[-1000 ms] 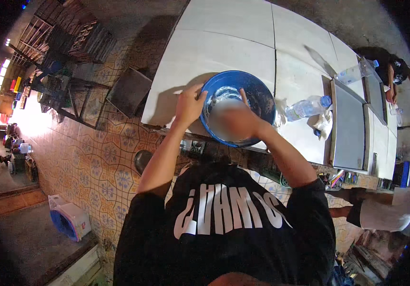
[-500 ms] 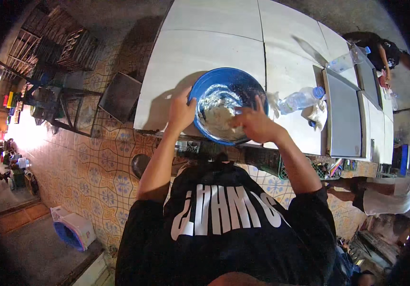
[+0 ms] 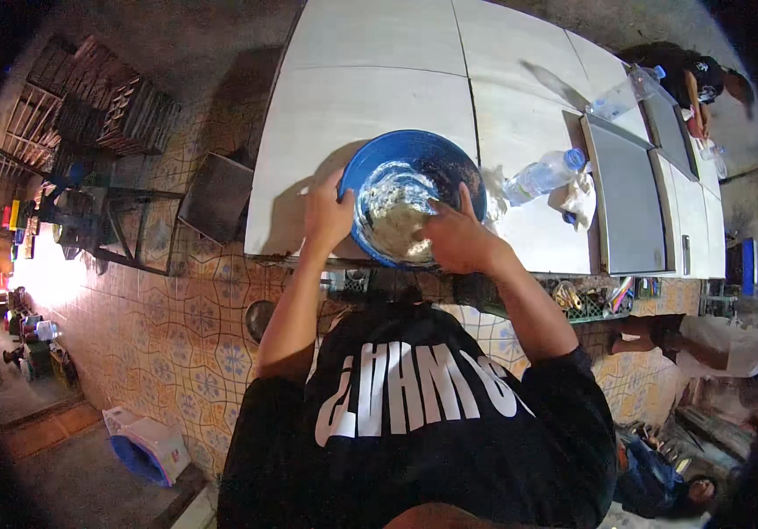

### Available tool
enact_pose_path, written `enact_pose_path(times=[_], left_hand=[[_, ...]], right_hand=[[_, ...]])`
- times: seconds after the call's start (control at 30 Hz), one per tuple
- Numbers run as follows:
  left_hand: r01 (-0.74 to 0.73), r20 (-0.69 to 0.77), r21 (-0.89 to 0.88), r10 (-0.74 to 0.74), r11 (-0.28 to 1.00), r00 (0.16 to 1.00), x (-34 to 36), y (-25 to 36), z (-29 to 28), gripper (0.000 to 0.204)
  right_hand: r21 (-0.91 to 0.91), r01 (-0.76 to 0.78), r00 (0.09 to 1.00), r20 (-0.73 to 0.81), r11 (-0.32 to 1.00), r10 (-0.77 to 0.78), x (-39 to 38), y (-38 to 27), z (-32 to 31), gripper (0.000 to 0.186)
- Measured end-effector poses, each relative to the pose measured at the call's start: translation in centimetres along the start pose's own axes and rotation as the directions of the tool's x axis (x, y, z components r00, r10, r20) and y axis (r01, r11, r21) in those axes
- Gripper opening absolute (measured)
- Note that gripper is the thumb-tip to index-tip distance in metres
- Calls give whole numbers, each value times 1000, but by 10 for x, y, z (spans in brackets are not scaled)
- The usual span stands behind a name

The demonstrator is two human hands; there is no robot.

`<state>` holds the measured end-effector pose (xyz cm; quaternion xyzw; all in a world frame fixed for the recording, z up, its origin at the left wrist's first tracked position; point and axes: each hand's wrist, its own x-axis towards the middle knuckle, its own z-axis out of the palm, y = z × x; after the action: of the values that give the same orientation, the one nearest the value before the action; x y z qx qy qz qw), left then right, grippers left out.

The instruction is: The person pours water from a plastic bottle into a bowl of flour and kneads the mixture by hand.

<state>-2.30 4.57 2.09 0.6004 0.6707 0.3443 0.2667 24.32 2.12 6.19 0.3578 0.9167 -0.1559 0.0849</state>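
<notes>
Biggest first: patterned tile floor (image 3: 225, 353), off to the left of and behind both grips. Then there's the white desk (image 3: 352, 106), stretching out ahead of the left grip (image 3: 328, 213) and well off past the right grip (image 3: 464, 240). Way out to the right of the right grip, at the desk's far end, there's another person (image 3: 709, 84) in a dark top, arms reaching toward the desk.

On the desk, well to the right of the right grip, is a grey tray (image 3: 630, 207) with a raised edge.

The blue bowl (image 3: 410, 139) is right between the two grips, by the near edge of the desk. Left grip is clamped on its rim, thumb on the inside and fingers round the outside. Right grip is down in the bowl, fingers apart, a couple of them into a pale, sticky-looking mix (image 3: 388, 225). Honestly can't tell if it's pinching any of that. The mix sits mostly left of those fingers, with white smears up the wall ahead.

Just right of the bowl, near the right grip, is a clear bottle (image 3: 538, 179), its blue cap (image 3: 575, 159) on the side away from the grip. A bit beyond, by the tray, there's a crumpled white wrap (image 3: 583, 198).
</notes>
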Motion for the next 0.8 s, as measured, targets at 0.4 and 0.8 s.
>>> enact_pose_path(times=[0.4,0.8], left_hand=[[-65,-34,-22,64,998,997,-3,3,1,43],[-164,-22,-10,164,986,986,-1,1,-1,46]], right_hand=[[123,-160,972,-151,979,178,28,-20,25,63],[191,-243,901,-320,951,294,34,34,55,44]])
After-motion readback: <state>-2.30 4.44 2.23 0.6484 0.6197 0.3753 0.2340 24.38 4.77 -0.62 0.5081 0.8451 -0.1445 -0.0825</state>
